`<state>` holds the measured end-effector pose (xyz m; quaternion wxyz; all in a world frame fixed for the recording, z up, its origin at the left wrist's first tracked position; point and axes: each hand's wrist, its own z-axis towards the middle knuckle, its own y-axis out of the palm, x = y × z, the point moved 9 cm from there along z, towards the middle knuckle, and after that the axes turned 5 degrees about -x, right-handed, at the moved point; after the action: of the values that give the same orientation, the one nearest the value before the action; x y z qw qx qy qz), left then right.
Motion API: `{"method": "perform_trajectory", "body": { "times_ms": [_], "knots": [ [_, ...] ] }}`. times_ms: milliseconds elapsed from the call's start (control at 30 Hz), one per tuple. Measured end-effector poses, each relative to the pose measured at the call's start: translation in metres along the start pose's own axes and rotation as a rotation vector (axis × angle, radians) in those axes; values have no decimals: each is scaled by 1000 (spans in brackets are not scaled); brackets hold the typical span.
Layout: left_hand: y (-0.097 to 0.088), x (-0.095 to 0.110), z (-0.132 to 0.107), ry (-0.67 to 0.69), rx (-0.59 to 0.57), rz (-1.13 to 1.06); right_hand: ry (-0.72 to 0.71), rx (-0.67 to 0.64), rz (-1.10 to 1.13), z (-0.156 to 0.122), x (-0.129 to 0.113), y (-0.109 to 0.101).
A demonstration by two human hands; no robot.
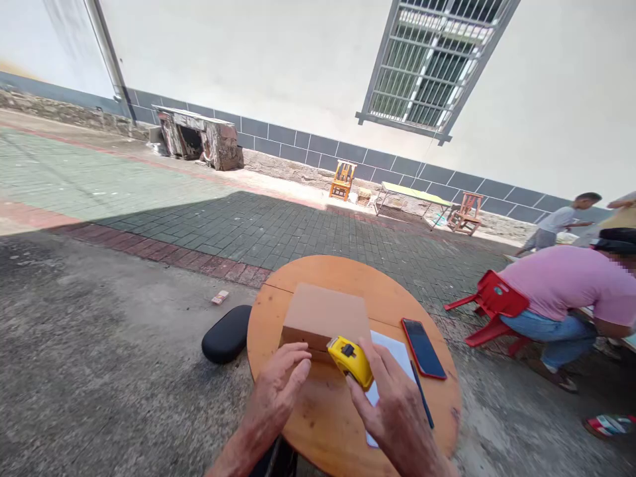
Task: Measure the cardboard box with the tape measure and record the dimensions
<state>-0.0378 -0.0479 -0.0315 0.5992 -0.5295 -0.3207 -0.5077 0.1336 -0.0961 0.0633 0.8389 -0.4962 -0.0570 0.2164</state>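
Observation:
A brown cardboard box (325,317) sits on a round wooden table (342,275). My right hand (392,407) grips a yellow tape measure (350,361) against the box's near right corner. My left hand (281,387) rests on the table at the box's near left edge, fingers curled and touching the box. A white sheet of paper (392,351) lies under my right hand, with a dark pen (422,401) on it. A phone in a red case (423,348) lies at the table's right.
A black oval case (227,333) lies on the concrete left of the table. A person in a pink shirt (571,291) sits on a red plastic chair (491,301) at right; another person stands behind. Wooden chairs (342,180) and a folding table (410,195) stand by the far wall.

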Motion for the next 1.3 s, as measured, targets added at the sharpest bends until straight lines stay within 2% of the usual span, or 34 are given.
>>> {"method": "perform_trajectory", "body": {
  "times_ms": [67,200,300,400,467,533,633,733,800,867,933,1000,1067,1167,1233,1300],
  "knots": [
    [1,-23,-22,-10,25,-15,-1,4,-23,14,12,6],
    [16,-62,-58,-30,10,13,-13,-27,-62,53,30,35],
    [24,-77,-70,-30,-10,14,-29,-64,-92,75,30,58],
    [12,-85,-70,-43,77,15,-57,-125,-53,77,22,69],
    [-2,-87,-64,-61,159,35,-58,-121,7,67,22,67],
    [-13,-87,-51,-72,194,69,16,-57,65,54,37,59],
    [-20,-90,-26,-103,228,100,296,49,184,25,83,52],
    [-12,-100,-4,-164,227,74,609,0,456,-9,116,73],
    [-2,-109,7,-206,197,35,692,-48,658,-22,113,92],
    [2,-116,15,-231,184,11,675,-4,722,-24,101,100],
    [-3,-120,22,-242,196,4,637,-1,720,-20,90,107],
    [-12,-122,27,-250,200,12,620,-21,707,-17,90,111],
    [-24,-122,26,-243,226,40,638,-38,671,-23,105,107],
    [-35,-113,4,-198,328,125,732,-60,533,-54,153,88],
    [-23,-104,-20,-150,346,199,834,-91,397,-84,192,71],
    [9,-90,-43,-47,275,288,927,-151,262,-115,223,60]
  ]
}}
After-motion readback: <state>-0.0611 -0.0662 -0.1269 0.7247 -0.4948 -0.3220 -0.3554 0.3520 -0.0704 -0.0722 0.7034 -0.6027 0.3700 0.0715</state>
